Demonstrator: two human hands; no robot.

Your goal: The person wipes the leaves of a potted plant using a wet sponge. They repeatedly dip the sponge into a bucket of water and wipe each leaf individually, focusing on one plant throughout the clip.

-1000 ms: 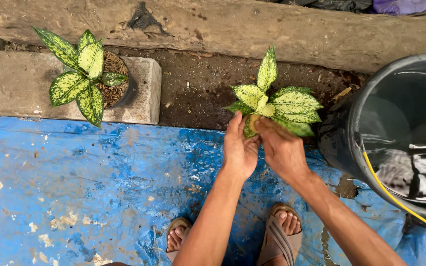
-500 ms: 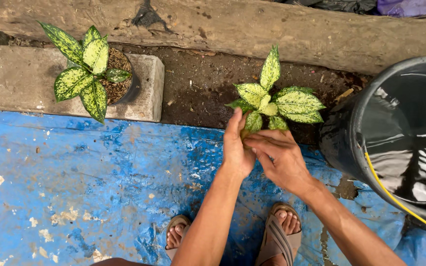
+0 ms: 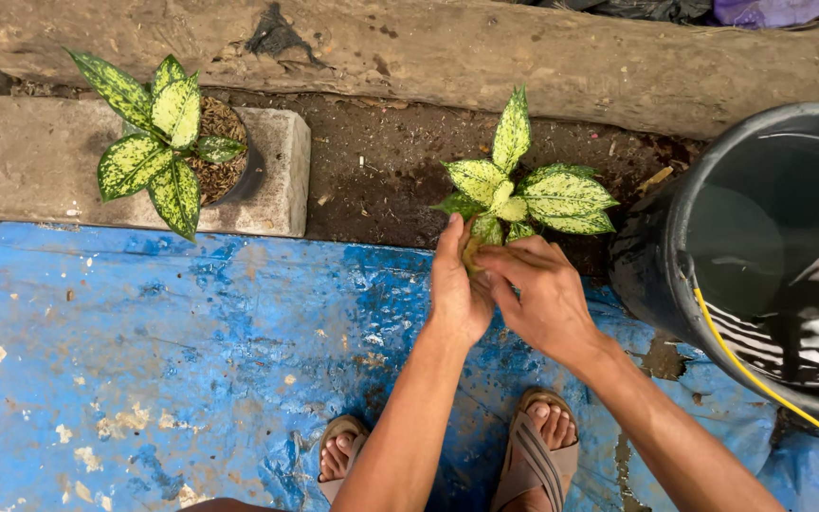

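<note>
Fingers of the left hand (image 3: 455, 289) and right hand (image 3: 542, 299) close around the base of the variegated plant (image 3: 523, 194), held over the blue tarp's (image 3: 144, 332) edge beside the black water tub (image 3: 779, 256). Support the root end evenly; keep pressure light so the stem stays upright.
</note>
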